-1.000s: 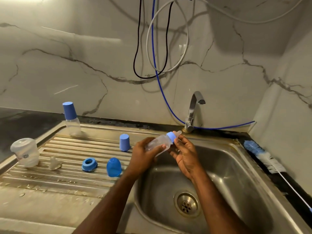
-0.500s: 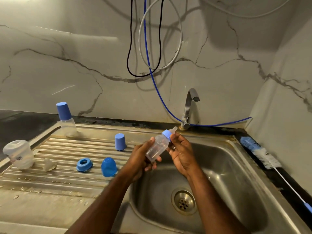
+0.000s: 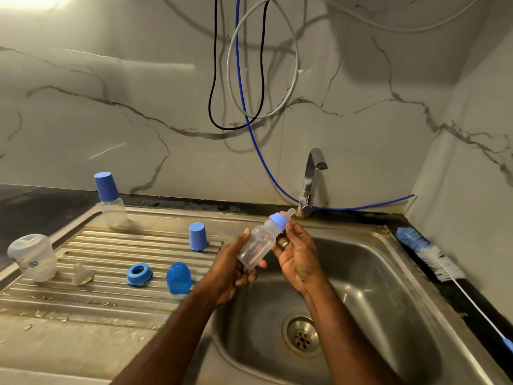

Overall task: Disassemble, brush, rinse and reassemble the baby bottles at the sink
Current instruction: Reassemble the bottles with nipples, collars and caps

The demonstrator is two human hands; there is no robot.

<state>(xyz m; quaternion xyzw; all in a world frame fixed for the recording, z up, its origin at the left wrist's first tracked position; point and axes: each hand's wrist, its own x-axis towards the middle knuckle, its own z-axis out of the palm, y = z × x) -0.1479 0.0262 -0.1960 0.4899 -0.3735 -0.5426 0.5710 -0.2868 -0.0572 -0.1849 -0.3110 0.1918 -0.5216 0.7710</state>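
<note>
Left hand (image 3: 233, 269) grips the lower body of a clear baby bottle (image 3: 259, 245), held tilted above the sink basin (image 3: 361, 276). Right hand (image 3: 298, 255) pinches its blue collar (image 3: 278, 221) just under the teat (image 3: 289, 213). On the ribbed drainboard (image 3: 83, 298) stand another capped bottle (image 3: 111, 202), a blue cap (image 3: 198, 236), a blue ring (image 3: 139, 274) and a dome cover (image 3: 179, 277).

No readable text; the clear container (image 3: 32, 257) on the drainboard carries a small label, too blurred to read.
</note>
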